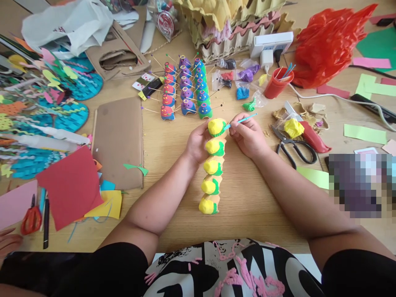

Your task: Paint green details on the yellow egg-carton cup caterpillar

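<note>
A strip of egg carton (213, 166) with several humps runs toward me, each hump capped in yellow clay and edged in green along its right side. My left hand (198, 142) grips the far end of this strip from the left. Between the thumb and fingers of my right hand (249, 134) is a thin blue modelling tool (243, 120), its tip touching the green clay on the farthest hump. Beyond my hands stand three finished-looking caterpillars: a red one (168, 90), a purple one (186, 84) and a blue-green one (201, 86), with pins stuck in them.
Bagged clay (246, 74), a red cup (277, 82) and a power strip (272, 41) lie beyond. Scissors (291, 144) and yellow clay (293, 128) sit at right. Cardboard (117, 144), red paper (71, 187) and red-handled scissors (31, 218) lie left. Another person's hand (9, 243) shows at far left.
</note>
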Tool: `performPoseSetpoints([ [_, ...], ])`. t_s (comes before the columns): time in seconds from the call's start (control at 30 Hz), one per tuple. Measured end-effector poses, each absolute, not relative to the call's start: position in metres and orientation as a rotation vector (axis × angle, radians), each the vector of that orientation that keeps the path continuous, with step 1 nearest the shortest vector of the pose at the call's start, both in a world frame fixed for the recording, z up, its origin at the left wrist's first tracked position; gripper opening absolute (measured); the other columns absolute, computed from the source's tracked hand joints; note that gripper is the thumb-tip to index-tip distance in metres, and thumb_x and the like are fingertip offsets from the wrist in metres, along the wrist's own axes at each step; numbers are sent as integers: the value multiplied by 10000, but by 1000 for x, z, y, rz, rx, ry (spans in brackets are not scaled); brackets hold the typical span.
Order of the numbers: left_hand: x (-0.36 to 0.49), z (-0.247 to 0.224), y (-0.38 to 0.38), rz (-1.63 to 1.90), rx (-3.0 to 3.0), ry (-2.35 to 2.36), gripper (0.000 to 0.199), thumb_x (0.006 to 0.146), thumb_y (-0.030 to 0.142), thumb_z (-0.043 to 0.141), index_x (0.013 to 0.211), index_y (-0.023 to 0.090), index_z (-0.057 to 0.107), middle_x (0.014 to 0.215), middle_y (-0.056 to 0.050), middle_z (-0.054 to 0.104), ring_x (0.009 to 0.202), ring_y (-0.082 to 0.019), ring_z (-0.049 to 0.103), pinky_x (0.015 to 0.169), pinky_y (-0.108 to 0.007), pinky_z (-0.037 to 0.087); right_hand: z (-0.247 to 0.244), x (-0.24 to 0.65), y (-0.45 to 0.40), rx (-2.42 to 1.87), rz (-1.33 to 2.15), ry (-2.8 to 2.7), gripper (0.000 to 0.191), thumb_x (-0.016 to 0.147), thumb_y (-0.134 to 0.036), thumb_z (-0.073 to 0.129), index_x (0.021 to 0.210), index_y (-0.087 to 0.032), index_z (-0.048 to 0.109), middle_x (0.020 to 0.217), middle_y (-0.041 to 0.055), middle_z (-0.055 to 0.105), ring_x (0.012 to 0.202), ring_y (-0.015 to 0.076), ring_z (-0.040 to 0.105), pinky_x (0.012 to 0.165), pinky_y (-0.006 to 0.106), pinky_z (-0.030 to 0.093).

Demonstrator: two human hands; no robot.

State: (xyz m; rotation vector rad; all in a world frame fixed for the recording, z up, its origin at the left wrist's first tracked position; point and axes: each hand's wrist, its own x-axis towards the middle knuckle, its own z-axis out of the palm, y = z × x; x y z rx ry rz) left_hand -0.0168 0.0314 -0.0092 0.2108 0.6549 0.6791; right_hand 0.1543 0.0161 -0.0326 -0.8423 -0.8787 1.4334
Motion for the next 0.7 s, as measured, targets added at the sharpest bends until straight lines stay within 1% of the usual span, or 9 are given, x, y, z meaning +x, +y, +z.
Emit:
performPoseSetpoints([
  [0.1,-17,-9,31,672,192,646,347,1047,431,488,867,228,704,555,-23,601,436,-184,557,449,-275,439,-34,155,17,-866,1432,-911,437,717,-497,946,799,-228,612,611,-61,577,573,91,406,575,257,252],
  [0.23,-18,-13,32,670,186,624,323,1035,424,507,874,233,710,558,-27,603,437,-186,544,452,-274,425,-35,155,18,-883,1421,-942,466,716,-541,943,808,-235,604,626,-61,565,575,98,386,565,265,236],
  [0.4,-17,-17,34,687,187,656,322,1027,446,522,905,239,737,593,-50,663,458,-206,602,473,-296,446,-34,156,17,-862,1412,-923,444,717,-515,941,795,-237,604,616,-55,566,578,104,383,569,267,246],
  [0.47,-17,-18,35,694,179,671,321,1021,439,522,929,231,749,608,-60,689,464,-215,624,473,-308,463,-34,155,16,-863,1400,-947,447,719,-528,937,785,-239,602,619,-54,563,584,107,386,572,267,258],
  [0.6,-17,-21,37,699,124,681,306,999,443,544,1008,242,775,624,-68,716,460,-221,631,481,-323,484,-34,154,16,-891,1350,-1010,472,720,-574,938,789,-240,612,637,-56,557,602,111,417,599,266,324],
  [0.7,-17,-22,37,696,113,677,319,1015,454,541,999,248,784,640,-70,725,467,-220,632,494,-320,476,-34,154,16,-888,1314,-1022,489,705,-592,952,793,-238,626,647,-57,569,606,107,425,615,264,351],
])
